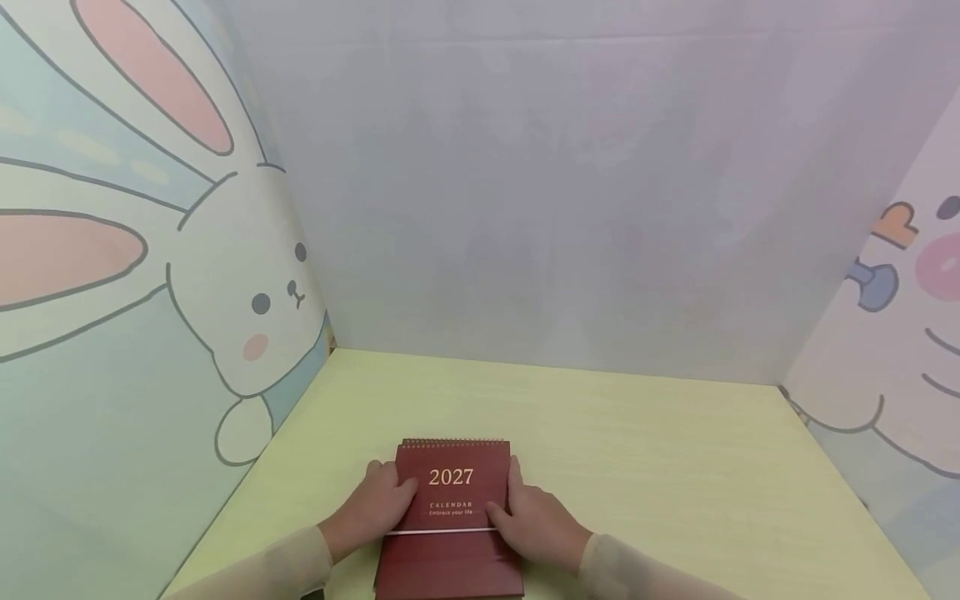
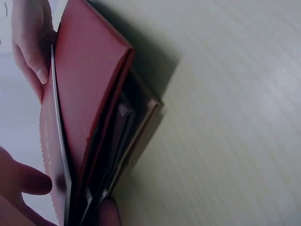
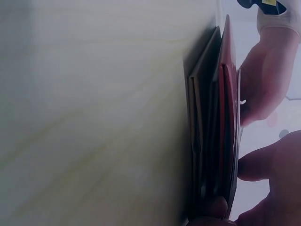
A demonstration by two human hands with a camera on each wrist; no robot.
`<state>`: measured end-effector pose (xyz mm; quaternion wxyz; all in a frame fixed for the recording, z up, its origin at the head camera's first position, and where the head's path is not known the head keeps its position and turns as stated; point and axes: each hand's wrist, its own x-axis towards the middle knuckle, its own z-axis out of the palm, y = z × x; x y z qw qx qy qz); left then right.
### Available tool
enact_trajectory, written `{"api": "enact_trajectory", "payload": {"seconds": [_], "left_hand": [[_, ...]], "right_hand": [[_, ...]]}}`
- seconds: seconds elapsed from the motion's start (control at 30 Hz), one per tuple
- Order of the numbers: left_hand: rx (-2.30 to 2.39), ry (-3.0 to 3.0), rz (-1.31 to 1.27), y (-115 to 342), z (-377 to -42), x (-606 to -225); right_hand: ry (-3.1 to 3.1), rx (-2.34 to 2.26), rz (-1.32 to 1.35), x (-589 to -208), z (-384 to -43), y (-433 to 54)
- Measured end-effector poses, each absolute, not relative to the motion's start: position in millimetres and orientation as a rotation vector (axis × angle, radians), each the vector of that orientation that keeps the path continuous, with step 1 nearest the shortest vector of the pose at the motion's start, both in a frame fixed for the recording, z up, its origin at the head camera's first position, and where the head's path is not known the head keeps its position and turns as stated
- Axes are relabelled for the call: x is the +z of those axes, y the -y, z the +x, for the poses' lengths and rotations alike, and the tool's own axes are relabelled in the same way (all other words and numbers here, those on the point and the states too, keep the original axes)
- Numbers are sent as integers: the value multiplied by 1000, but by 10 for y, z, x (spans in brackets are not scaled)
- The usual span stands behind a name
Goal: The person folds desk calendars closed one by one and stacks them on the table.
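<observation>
A dark red 2027 desk calendar (image 1: 452,492) with gold lettering and a wire spiral along its top edge lies low in the head view. A thin white line crosses its middle, above a plain red lower part. My left hand (image 1: 375,502) grips its left side, thumb on the cover. My right hand (image 1: 542,523) grips the opposite side, thumb also on top. From the left wrist, the calendar (image 2: 94,70) shows several dark and brown layers beneath the red panel. In the right wrist view these layers of the calendar (image 3: 228,103) are edge-on, close over the table.
The pale yellow table (image 1: 675,467) extends behind and to the right of the calendar. A grey-white back panel (image 1: 555,208) stands at its far edge. Side panels with cartoon figures, one a rabbit (image 1: 240,292), rise at left and right.
</observation>
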<state>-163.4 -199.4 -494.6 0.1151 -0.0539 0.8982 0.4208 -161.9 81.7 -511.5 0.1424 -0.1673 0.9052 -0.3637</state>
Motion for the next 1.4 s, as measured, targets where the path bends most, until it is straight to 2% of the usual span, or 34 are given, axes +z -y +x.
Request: {"api": "enact_trajectory", "payload": {"seconds": [0.47,0.93,1.4], "left_hand": [[1225,-2618,-86,1836,-1752,-4920],[1133,-2642,132,1362,-2139,-4898],[1130,-2641,186,1347,-2207,-4889]], "right_hand": [[-2658,-1040,-429,-5165,-1689,-984],[-2749,-1013,-222,-5152,-1873,-1467],[-2751,-1027,-216,-5145,-1899,-1584]]}}
